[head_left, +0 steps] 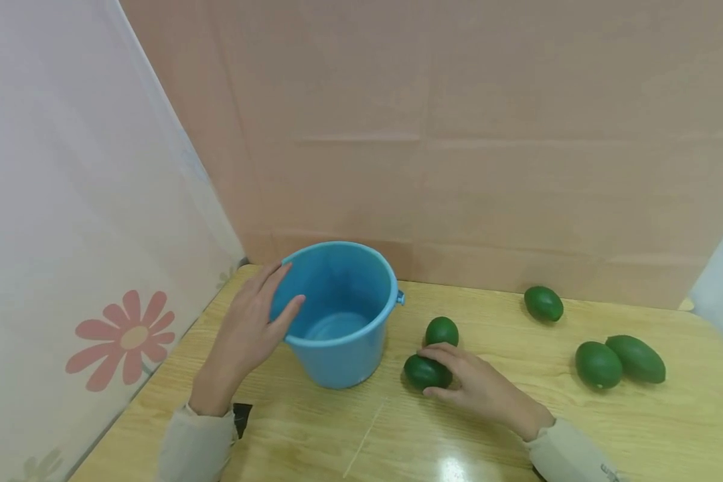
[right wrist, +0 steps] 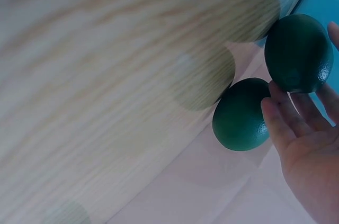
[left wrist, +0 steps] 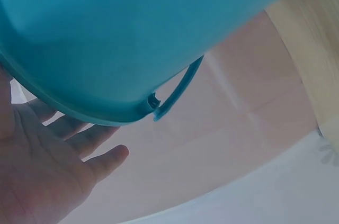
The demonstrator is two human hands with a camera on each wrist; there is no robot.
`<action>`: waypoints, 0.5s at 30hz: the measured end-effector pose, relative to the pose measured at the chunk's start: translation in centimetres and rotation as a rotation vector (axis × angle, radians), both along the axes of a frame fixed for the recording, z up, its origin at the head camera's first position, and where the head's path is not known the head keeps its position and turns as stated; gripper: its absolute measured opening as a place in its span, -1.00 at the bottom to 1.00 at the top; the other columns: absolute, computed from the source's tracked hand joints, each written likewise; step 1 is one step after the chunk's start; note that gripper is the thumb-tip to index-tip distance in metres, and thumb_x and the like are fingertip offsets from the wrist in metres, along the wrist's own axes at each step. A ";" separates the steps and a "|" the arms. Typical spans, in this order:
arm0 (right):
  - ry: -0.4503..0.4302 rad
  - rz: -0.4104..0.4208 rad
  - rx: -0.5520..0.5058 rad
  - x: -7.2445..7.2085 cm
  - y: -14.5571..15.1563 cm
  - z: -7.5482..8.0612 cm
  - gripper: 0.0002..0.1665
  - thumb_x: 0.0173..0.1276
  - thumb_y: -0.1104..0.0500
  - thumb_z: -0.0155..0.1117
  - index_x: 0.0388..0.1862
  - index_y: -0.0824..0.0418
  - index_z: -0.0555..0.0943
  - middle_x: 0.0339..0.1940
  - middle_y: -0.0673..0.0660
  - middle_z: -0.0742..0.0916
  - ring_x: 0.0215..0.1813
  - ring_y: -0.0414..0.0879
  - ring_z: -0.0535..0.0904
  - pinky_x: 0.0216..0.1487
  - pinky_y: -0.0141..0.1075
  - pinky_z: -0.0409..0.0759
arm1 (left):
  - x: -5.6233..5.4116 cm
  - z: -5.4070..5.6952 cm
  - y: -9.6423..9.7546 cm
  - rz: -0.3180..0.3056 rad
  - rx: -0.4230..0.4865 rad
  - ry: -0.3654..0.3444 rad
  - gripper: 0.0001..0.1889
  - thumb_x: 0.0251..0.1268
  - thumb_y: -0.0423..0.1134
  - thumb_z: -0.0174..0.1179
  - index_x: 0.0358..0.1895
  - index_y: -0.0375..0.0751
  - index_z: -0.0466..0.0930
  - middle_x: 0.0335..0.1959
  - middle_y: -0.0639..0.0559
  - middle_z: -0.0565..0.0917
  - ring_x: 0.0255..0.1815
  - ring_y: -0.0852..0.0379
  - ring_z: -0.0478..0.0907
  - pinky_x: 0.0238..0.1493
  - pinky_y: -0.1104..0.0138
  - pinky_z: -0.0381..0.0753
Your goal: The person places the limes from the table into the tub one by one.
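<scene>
A light blue bucket [head_left: 343, 358] stands upright on the table, its inside bare. My left hand [head_left: 250, 328] is at its left rim, fingers spread and fairly straight, with the thumb over the opening. In the left wrist view the fingers of the left hand [left wrist: 47, 163] pass behind the rim. To the bucket's right, my right hand [head_left: 478, 385] holds a dark green oval fruit [head_left: 420, 372] between thumb and fingers; the fruit rests on the table. A second green fruit [head_left: 442, 331] lies just behind it, near the fingertips in the right wrist view.
On the right of the wooden table [head_left: 313, 435] lie two touching green fruits, one rounder [head_left: 598, 365] and one longer [head_left: 637, 359]. Another green fruit [head_left: 543, 304] lies near the back edge. A pinkish-tan sheet [head_left: 488, 167] hangs behind, and a white flowered curtain [head_left: 66, 234] at left.
</scene>
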State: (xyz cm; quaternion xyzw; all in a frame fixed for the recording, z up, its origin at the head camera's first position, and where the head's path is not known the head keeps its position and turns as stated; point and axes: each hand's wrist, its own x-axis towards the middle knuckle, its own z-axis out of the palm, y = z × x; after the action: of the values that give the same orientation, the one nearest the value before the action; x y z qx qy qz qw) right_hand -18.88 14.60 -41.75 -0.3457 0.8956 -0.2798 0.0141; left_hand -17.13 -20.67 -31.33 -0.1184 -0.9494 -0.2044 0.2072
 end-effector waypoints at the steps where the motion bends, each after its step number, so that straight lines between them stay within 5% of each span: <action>1: 0.001 0.001 -0.004 0.0 0.0 -0.1 -0.34 0.29 0.00 0.42 0.29 0.24 0.51 0.30 0.32 0.58 0.17 0.16 0.64 0.02 -0.06 0.68 | 0.0 0.0 0.0 0.001 0.004 -0.010 -0.36 0.48 0.00 0.10 0.48 -0.26 0.27 0.50 -0.25 0.28 0.51 -0.29 0.20 0.41 -0.25 0.26; 15: 0.035 -0.004 0.023 0.0 -0.1 0.0 -0.38 0.26 0.02 0.45 0.25 0.21 0.55 0.25 0.18 0.61 0.12 0.05 0.66 0.01 -0.13 0.69 | -0.4 -1.1 -1.6 -0.077 0.095 -0.120 -0.33 0.52 0.08 0.00 0.55 -0.15 0.15 0.58 -0.19 0.14 0.58 -0.28 0.04 0.42 -0.31 0.15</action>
State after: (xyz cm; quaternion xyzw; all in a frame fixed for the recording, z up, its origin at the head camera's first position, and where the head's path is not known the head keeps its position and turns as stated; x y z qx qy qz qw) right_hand -18.85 14.52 -41.75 -0.3488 0.8994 -0.2634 0.0019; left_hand -17.51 -22.22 -32.42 -0.1324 -0.9441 -0.2636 0.1474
